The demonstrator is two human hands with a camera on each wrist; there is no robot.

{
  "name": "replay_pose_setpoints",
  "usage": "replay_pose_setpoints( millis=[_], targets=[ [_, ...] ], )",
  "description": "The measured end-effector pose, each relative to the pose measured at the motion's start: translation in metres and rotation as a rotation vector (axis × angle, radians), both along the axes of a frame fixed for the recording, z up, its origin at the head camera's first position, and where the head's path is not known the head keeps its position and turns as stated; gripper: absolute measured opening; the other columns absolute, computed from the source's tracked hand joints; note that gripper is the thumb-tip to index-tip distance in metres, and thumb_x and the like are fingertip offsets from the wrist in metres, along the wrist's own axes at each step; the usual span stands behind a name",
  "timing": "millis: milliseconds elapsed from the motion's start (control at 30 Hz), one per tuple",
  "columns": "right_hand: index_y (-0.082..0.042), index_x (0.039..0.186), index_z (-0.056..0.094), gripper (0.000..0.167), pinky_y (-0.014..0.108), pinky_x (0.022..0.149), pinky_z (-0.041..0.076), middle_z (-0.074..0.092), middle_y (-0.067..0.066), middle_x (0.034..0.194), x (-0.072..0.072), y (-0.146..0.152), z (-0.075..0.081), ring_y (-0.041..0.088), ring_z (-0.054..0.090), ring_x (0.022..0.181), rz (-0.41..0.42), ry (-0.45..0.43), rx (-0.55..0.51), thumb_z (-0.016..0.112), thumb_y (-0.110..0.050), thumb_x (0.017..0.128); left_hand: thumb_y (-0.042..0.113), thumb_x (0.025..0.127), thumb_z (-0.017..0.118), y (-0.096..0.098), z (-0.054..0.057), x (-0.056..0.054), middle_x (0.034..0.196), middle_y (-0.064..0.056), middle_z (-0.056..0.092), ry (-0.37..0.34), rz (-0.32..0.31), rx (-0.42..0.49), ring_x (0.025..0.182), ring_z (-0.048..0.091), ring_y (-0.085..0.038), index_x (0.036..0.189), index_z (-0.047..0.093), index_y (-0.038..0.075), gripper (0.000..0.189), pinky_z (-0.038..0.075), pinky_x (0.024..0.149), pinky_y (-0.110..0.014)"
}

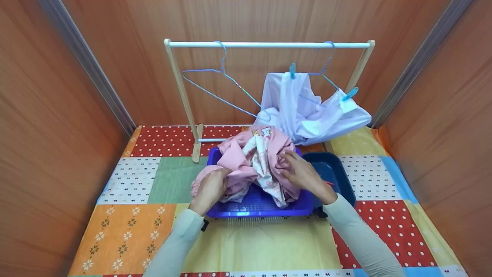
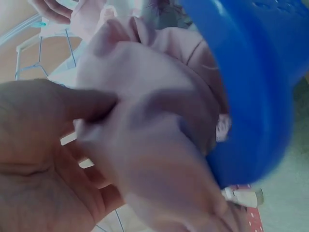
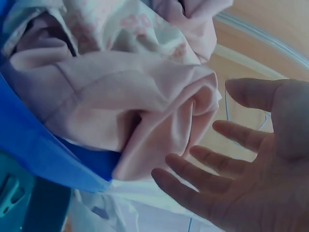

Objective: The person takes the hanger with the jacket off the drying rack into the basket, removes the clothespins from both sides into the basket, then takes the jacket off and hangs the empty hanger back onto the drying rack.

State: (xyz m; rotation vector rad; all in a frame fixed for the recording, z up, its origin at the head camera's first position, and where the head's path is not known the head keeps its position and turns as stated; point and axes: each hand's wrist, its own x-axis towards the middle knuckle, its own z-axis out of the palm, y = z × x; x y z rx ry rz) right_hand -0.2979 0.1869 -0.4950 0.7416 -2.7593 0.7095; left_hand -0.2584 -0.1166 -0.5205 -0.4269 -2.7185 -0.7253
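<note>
Pink clothing [image 1: 240, 161] with a white flowered part [image 1: 260, 154] lies bunched in a purple-blue basket [image 1: 261, 212]. At its left side my left hand [image 1: 210, 188] pinches a fold of the pink cloth [image 2: 154, 101], thumb in front and fingers behind. My right hand [image 1: 303, 173] is by the right side of the bundle. In the right wrist view its fingers [image 3: 203, 181] are spread and apart from the cloth. How many garments make up the bundle I cannot tell.
Behind stands a drying rack [image 1: 269, 45] with a bare blue hanger [image 1: 223, 71] at left. White cloth [image 1: 284, 104] hangs at right from another hanger, held by teal clothespins [image 1: 292, 70]. A dark teal tray [image 1: 338, 173] with something red sits right of the basket. Wooden panels [image 1: 50, 134] enclose the sides.
</note>
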Motion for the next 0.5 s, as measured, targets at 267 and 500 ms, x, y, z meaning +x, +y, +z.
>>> replay_pose_setpoints(
  millis=[267,500],
  targets=[
    [-0.01,0.149,0.041,0.064,0.055,0.112,0.036,0.037,0.017,0.156,0.01,-0.01,-0.012,0.04,0.04,0.14,0.07,-0.192,0.064,0.067,-0.024,0.092,0.0,0.092,0.058,0.021,-0.002,-0.004,0.106,-0.007,0.074,0.017,-0.067,0.091,0.098,0.071,-0.027,0.109,0.072,0.01,0.024,0.056,0.086,-0.044],
    [-0.009,0.151,0.037,0.066,0.052,0.117,0.03,0.034,0.015,0.159,0.016,-0.018,-0.017,0.037,0.036,0.144,0.093,-0.266,0.128,0.064,-0.027,0.095,0.005,0.094,0.062,0.034,-0.012,-0.001,0.13,-0.014,0.064,0.058,-0.212,0.133,0.122,0.06,-0.03,0.131,0.061,0.004,0.037,0.047,0.106,-0.043]
  ],
)
